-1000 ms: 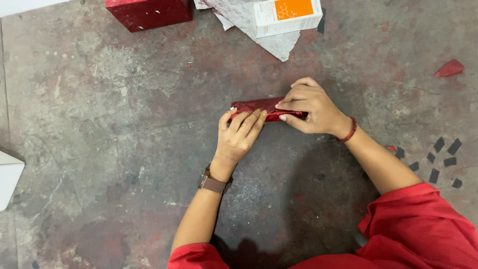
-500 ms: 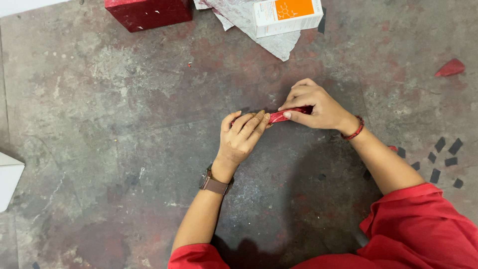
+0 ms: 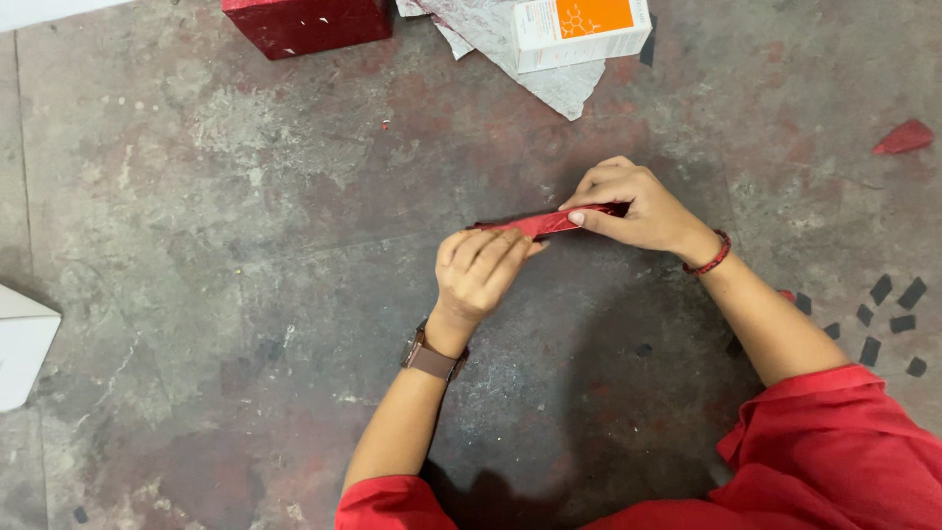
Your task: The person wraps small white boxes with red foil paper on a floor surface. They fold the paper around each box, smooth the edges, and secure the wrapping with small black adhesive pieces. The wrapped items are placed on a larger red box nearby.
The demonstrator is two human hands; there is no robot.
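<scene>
Two hands shared one slim object wrapped in shiny red paper (image 3: 543,223), held just above the stained concrete floor (image 3: 245,226) near the middle of the head view. Its long axis ran nearly level across the frame, left to right, tilted a little so that the right end sat higher and farther from the person. It was turned so that only a narrow red strip showed.

At the left end, the left hand (image 3: 478,273) was curled into a loose fist, fingers (image 3: 483,249) folded closed over the wrapping and hiding that end. At the right end, the right hand (image 3: 638,204) pinched the object, thumb beneath and bent fingers on top, closed narrowly on it. A brown watch (image 3: 430,359) sat on the left wrist and a red bead bracelet (image 3: 713,259) on the right.

Bare floor lay open all around the hands, widest to the left and toward the person. Well apart at the top edge stood a red wrapped box (image 3: 304,22), and beside it a white and orange carton (image 3: 581,29) lying on a crumpled silver sheet (image 3: 559,83). Small black squares (image 3: 888,314) were scattered at the right, near the red sleeve (image 3: 834,451), with a red paper scrap (image 3: 905,137) farther up. Part of something white (image 3: 22,344) showed at the left edge.
</scene>
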